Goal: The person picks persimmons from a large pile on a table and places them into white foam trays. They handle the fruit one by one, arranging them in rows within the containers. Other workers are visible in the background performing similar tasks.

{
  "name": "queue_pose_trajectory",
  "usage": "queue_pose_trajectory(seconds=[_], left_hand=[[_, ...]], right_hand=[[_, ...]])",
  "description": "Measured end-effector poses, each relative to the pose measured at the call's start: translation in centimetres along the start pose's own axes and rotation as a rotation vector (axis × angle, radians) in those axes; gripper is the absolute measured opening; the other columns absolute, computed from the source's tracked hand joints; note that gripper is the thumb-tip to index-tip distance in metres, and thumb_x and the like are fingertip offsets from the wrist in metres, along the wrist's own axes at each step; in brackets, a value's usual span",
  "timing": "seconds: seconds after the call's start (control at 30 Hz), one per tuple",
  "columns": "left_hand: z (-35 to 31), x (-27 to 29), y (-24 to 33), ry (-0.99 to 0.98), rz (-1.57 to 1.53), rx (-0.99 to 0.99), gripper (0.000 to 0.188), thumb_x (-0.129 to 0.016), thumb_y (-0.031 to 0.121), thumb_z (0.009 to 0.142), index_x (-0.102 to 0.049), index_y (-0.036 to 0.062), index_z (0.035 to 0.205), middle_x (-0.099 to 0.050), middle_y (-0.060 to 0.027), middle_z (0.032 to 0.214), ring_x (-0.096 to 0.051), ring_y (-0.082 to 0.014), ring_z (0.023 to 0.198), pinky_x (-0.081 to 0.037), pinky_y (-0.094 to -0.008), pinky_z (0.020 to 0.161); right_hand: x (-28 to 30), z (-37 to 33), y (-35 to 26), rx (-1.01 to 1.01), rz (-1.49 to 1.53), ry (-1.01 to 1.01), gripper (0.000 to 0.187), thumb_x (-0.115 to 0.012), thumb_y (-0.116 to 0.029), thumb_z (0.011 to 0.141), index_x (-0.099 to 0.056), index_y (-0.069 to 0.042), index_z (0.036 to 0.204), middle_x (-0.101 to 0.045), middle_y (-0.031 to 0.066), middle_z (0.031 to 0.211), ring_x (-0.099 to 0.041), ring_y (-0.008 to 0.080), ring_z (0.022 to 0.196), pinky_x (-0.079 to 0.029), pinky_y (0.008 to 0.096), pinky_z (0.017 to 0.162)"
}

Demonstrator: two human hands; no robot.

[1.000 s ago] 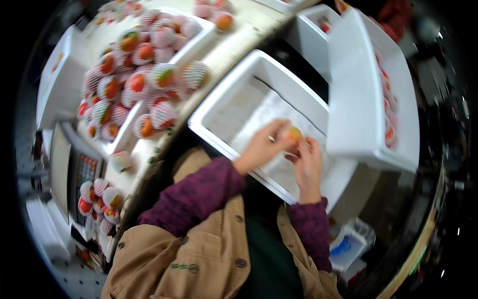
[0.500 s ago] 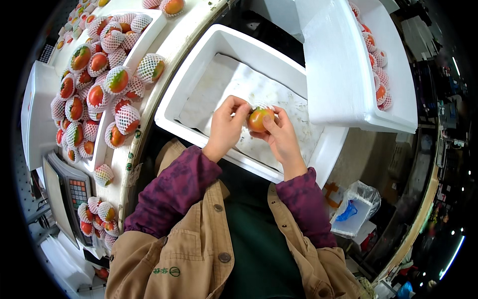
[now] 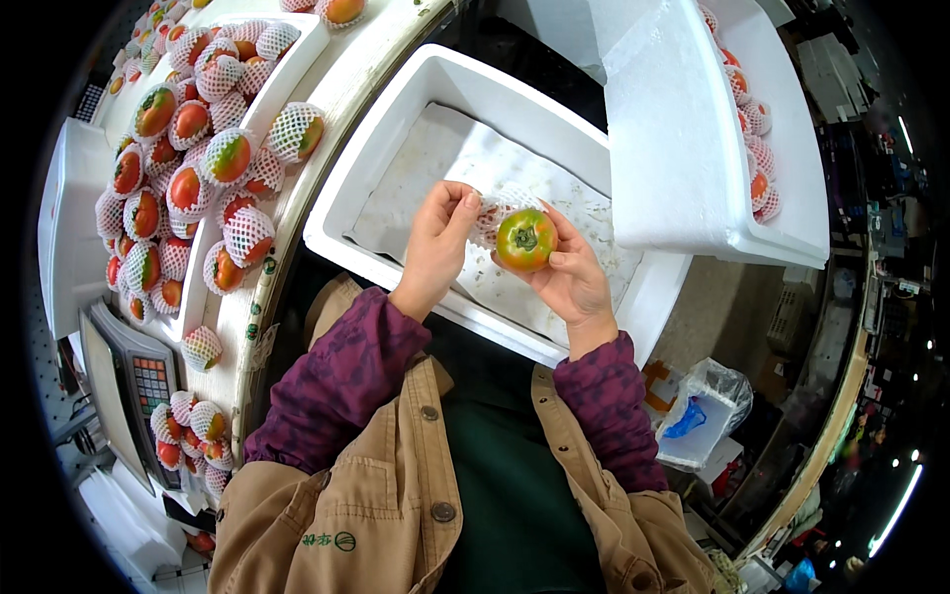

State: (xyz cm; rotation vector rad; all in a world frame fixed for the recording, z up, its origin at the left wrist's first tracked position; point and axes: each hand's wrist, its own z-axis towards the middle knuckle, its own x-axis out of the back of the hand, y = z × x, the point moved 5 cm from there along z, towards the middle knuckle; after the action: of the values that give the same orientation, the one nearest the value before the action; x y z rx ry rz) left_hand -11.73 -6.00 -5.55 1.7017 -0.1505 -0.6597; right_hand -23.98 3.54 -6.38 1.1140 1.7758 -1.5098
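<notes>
A green-and-orange tomato (image 3: 525, 241) rests in my right hand (image 3: 571, 272), its stem end facing up and its skin bare on top. White foam netting (image 3: 503, 205) stretches from behind the tomato toward my left hand (image 3: 440, 238), which pinches its edge between thumb and fingers. Both hands are above a white foam box (image 3: 341, 203) lined with a pale sheet (image 3: 426, 158). Whether the netting still wraps the tomato's underside is hidden.
Left of me, netted tomatoes (image 3: 188, 188) fill a white tray on a counter (image 3: 336, 89), beside a scale with a keypad (image 3: 150, 381). At right, another foam box (image 3: 673, 129) holds more netted tomatoes. A clear bag-lined bin (image 3: 705, 426) stands low at right.
The tomato has turned so its stem end shows, and it sits slightly lower and further right. The netting now stretches out between the hands. My left hand has shifted slightly left.
</notes>
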Motion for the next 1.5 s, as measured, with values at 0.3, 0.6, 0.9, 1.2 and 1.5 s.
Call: queue_pose_trajectory(seconds=[0.3, 0.6, 0.9, 1.2, 1.5], left_hand=[[-0.8, -0.5, 0.9, -0.087, 0.068, -0.035, 0.016, -0.053, 0.013, 0.091, -0.053, -0.0001, 0.1, -0.054, -0.001, 0.092, -0.049, -0.0048, 0.077, -0.041, -0.0201, 0.067], [-1.6, -0.7, 1.8, -0.079, 0.095, -0.103, 0.015, -0.052, 0.012, 0.091, -0.054, -0.0004, 0.099, -0.053, -0.0007, 0.087, -0.047, -0.0045, 0.074, -0.039, -0.0192, 0.066], [-1.3, -0.6, 1.8, -0.043, 0.118, -0.209, 0.014, -0.051, 0.012, 0.092, -0.055, -0.0017, 0.091, -0.053, -0.0024, 0.088, -0.047, -0.0063, 0.075, -0.039, -0.0198, 0.066], [-1.1, -0.5, 1.7, -0.039, 0.167, -0.238, 0.014, -0.053, 0.012, 0.09, -0.057, -0.0009, 0.089, -0.055, -0.0041, 0.091, -0.049, -0.0083, 0.078, -0.04, -0.0212, 0.066], [-1.2, -0.5, 1.5, -0.047, 0.24, -0.229, 0.015, -0.058, 0.013, 0.085, -0.057, 0.0003, 0.093, -0.056, -0.0052, 0.093, -0.051, -0.0113, 0.082, -0.042, -0.0245, 0.071]], right_hand=[[-0.8, -0.6, -0.7, 0.011, 0.111, -0.157, 0.061, -0.058, -0.007, 0.071, -0.041, -0.006, 0.131, -0.05, 0.0176, 0.124, -0.048, 0.0354, 0.116, -0.037, 0.0619, 0.095], [-0.6, -0.8, -0.5, -0.038, 0.173, -0.326, 0.071, -0.062, -0.011, 0.069, -0.036, -0.001, 0.134, -0.044, 0.019, 0.131, -0.047, 0.0358, 0.117, -0.042, 0.059, 0.09], [0.7, -0.7, 0.0, 0.021, 0.032, -0.239, 0.063, -0.062, -0.004, 0.068, -0.045, -0.01, 0.129, -0.048, 0.0168, 0.127, -0.047, 0.0339, 0.118, -0.039, 0.0597, 0.093], [0.0, -0.7, 0.0, -0.027, 0.056, -0.163, 0.068, -0.068, 0.001, 0.066, -0.042, -0.005, 0.129, -0.05, 0.0116, 0.124, -0.049, 0.0246, 0.117, -0.039, 0.0393, 0.1], [0.2, -0.8, 0.1, -0.031, 0.035, -0.114, 0.069, -0.068, 0.0, 0.066, -0.04, -0.004, 0.129, -0.05, 0.0101, 0.122, -0.049, 0.0227, 0.115, -0.038, 0.0371, 0.1]])
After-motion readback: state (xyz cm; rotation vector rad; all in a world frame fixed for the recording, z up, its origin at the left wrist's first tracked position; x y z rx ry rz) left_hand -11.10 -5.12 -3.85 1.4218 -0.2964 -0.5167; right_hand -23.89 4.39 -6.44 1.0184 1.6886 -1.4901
